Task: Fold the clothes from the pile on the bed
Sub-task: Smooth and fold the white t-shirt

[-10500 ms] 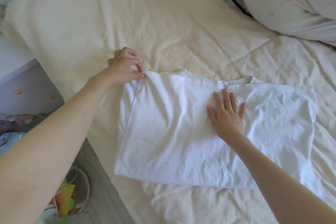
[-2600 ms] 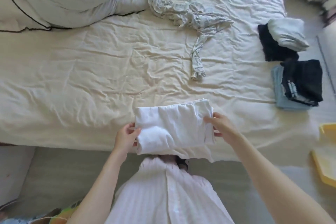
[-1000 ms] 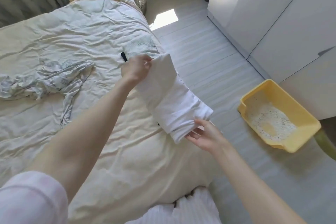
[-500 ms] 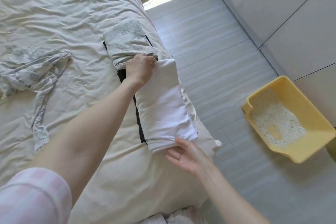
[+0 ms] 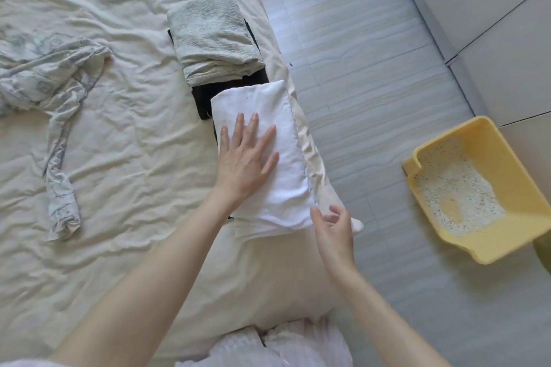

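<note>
Head view: left hand (image 5: 244,164) fingers spread flat on shirt (image 5: 268,140); right hand (image 5: 334,226) loose, empty. Press evenly, square edges.

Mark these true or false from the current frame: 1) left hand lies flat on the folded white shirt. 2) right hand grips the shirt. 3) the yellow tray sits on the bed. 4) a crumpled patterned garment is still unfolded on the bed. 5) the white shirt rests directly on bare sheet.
1) True: the left hand presses flat on the folded white cotton shirt.
2) False: the right hand hovers open at its near corner.
3) False: the yellow plastic tray is on the floor.
4) True: the crumpled pale patterned garment lies unfolded.
5) False: it lies on dark folded clothes.
</note>
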### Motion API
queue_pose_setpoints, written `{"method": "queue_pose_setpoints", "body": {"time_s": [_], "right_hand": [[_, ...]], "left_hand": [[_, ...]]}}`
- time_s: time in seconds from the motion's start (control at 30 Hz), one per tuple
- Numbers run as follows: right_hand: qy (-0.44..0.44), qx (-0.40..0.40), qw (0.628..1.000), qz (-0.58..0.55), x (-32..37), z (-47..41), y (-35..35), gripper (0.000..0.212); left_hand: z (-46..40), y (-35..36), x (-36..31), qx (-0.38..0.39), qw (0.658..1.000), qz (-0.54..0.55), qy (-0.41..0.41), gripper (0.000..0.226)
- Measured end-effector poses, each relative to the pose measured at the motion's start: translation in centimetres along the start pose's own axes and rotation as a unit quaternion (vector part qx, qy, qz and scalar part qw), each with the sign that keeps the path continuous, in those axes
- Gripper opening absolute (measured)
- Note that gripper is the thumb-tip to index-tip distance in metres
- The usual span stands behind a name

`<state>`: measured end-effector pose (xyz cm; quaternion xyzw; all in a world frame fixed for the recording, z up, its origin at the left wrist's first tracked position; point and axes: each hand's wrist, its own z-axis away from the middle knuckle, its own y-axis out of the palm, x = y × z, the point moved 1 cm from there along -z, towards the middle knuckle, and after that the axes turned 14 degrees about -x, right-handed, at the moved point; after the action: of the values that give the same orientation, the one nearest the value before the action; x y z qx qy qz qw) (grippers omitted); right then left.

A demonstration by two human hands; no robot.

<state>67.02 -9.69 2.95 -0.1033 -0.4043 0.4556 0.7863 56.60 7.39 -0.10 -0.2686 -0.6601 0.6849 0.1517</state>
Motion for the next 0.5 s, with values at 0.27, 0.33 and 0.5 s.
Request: {"method": "queue_pose_setpoints", "body": {"time_s": [0.27, 0.33, 0.5], "right_hand": [[-0.580, 0.037, 0.770, 0.262, 3.5, -3.6, 6.3, 0.051], [-0.570, 0.044, 0.771, 0.280, 2.5, -5.0, 7.5, 0.051], [-0.598, 0.027, 0.748, 0.287, 2.4, -5.1, 8.0, 0.050]], "left_hand": [[0.0, 2.8, 1.0, -0.022, 1.000, 0.012, -0.014, 0.050], [0.0, 3.7, 1.5, -0.022, 0.999, 0.013, -0.019, 0.050], [0.1, 3.7, 1.7, 0.014, 1.000, -0.008, -0.021, 0.052]]}}
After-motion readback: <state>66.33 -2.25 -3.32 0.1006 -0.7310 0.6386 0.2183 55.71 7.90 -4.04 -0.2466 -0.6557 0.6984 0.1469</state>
